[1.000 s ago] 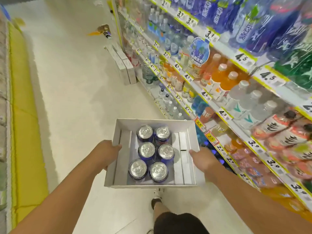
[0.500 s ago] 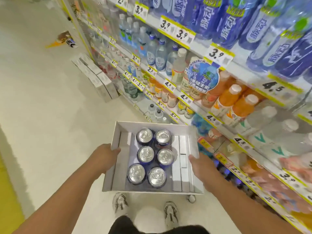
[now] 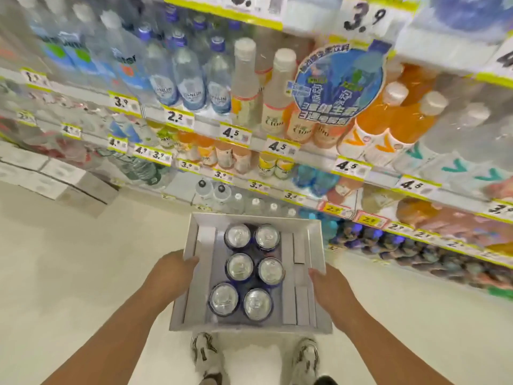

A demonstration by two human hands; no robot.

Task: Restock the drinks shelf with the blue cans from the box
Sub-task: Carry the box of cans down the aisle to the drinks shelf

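Observation:
I carry a white open-top box [image 3: 315,245] in front of me at waist height. Several blue cans [image 3: 240,266] with silver tops stand in it in two columns. My left hand [image 3: 169,273] grips the box's left wall, fingers curled over the rim. My right hand [image 3: 330,290] holds the right wall from outside. The drinks shelf [image 3: 291,151] rises directly ahead, packed with bottles and yellow price tags. Dark blue cans [image 3: 369,237] sit on a low shelf to the right of the box.
White cardboard cartons [image 3: 52,173] are stacked on the floor at the left, against the shelf base. Pale floor [image 3: 69,259] spreads to the left and below. My two shoes [image 3: 206,357] show under the box. A round blue promo sign [image 3: 337,84] hangs off the upper shelf.
My view has swung right, from looking down the aisle to facing the shelf head-on, and the shelf is closer. Both hands keep the same hold on the box.

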